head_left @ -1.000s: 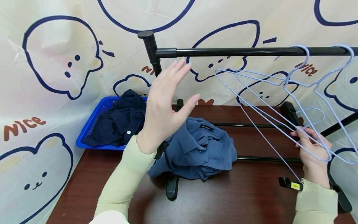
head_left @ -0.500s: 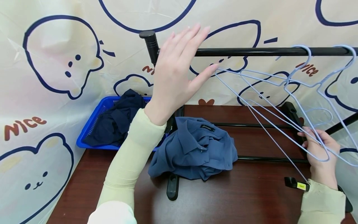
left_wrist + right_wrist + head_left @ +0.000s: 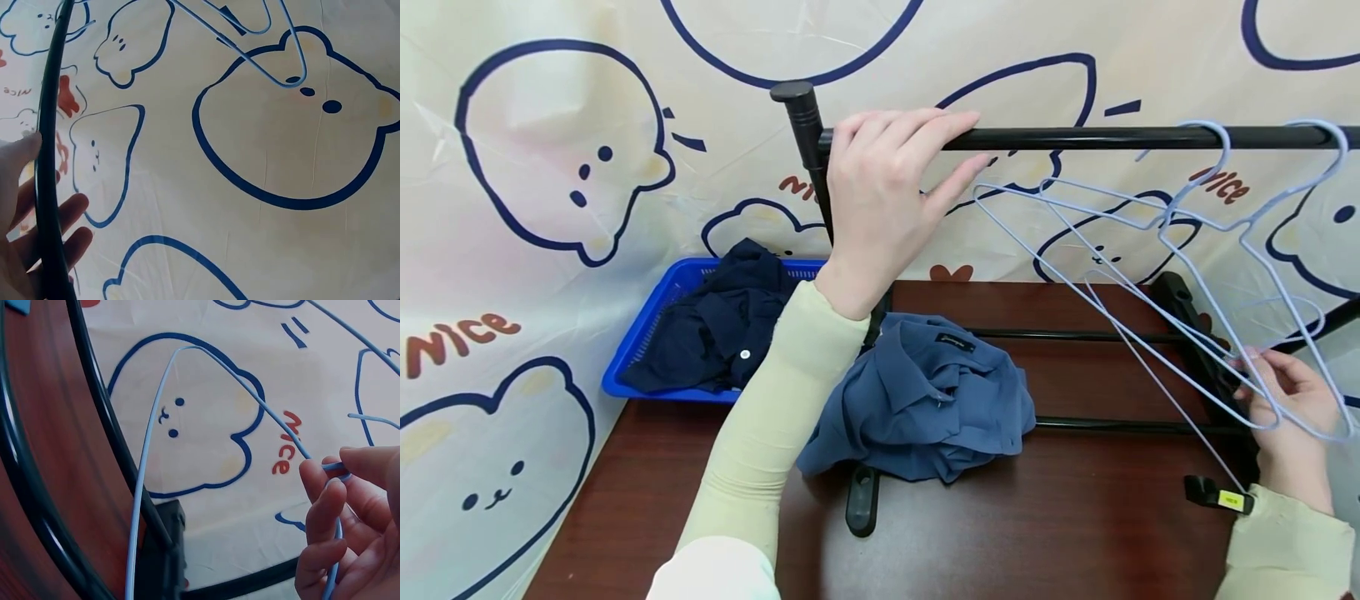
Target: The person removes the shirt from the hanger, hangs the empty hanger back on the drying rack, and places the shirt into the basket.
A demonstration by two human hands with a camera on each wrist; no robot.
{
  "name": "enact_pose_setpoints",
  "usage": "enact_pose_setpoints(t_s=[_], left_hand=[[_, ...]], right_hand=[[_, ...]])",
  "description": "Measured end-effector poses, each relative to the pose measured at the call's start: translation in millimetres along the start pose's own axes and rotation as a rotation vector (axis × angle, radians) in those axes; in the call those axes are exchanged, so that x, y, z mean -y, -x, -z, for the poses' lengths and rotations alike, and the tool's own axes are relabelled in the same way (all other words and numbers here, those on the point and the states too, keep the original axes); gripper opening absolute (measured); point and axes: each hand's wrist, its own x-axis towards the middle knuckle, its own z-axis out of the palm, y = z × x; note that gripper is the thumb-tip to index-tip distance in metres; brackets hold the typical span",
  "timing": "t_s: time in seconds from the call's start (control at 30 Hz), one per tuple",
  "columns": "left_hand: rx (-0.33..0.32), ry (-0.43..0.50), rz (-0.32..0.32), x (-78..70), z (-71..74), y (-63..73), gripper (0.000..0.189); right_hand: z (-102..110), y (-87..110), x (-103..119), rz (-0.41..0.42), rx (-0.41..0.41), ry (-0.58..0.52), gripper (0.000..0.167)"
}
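My left hand holds the black horizontal rail of a rack near its left end. Its fingers lie over the bar with the thumb on the other side; the same hand shows around the rail in the left wrist view. My right hand pinches a light blue wire hanger below the rail, between thumb and fingers. Two similar hangers hang by their hooks: the left hanger and the right hanger. A crumpled blue collared shirt lies on the table below my left forearm.
A blue plastic basket holding a dark navy garment stands at the back left of the brown table. The rack's black foot sticks out in front of the shirt. A printed curtain covers the back.
My left hand has risen from below the rail, passed above it, and come down onto it with fingers bending over. My right hand has moved rightward with its hanger.
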Motion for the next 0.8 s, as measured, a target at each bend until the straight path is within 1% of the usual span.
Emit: enact_pose_setpoints(t_s=[0.03,0.13,0.2,0.27,0.33,0.4,0.47,0.53,0.57,0.63,0.67,0.77,0.8], left_hand=[[-0.011,-0.001,0.002,0.1,-0.7,-0.3,0.042],[-0.035,-0.009,0.001,0.3,-2.3,-1.2,0.039],[-0.044,-0.011,0.000,0.3,-2.9,-1.6,0.038],[-0.049,-0.014,-0.001,0.4,-3.1,-1.8,0.038],[-0.051,-0.011,-0.001,0.4,-3.2,-2.1,0.039],[-0.052,-0.007,0.001,0.4,-3.3,-2.3,0.039],[-0.052,-0.005,0.003,0.4,-3.4,-2.5,0.039],[-0.054,-0.006,0.003,0.6,-3.6,-2.5,0.038],[-0.055,-0.007,0.004,0.7,-3.7,-2.6,0.038],[-0.055,-0.006,0.004,0.9,-4.0,-2.7,0.037],[-0.054,-0.005,0.004,0.9,-4.1,-2.9,0.037],[-0.047,-0.001,0.007,0.8,-4.3,-3.0,0.038],[-0.044,0.001,0.009,0.8,-4.3,-2.9,0.039]], right_hand=[[2,-1.1,1,-0.003,-0.005,-0.033,0.010],[6,-4.0,6,-0.012,-0.032,-0.054,0.009],[10,-6.6,11,-0.034,-0.052,0.008,0.009],[13,-10.2,15,-0.035,-0.062,0.060,0.011],[17,-13.8,17,-0.040,-0.058,0.076,0.013],[21,-19.2,15,-0.022,-0.027,0.038,0.014],[27,-24.3,11,0.016,0.027,-0.067,0.012],[32,-28.0,7,0.047,0.073,-0.136,0.010],[33,-29.0,6,0.065,0.089,-0.153,0.010],[32,-27.1,10,0.091,0.086,-0.126,0.009],[31,-25.8,13,0.104,0.077,-0.081,0.010],[22,-20.6,30,0.085,0.050,0.038,0.018],[20,-19.3,36,0.082,0.052,0.114,0.022]])
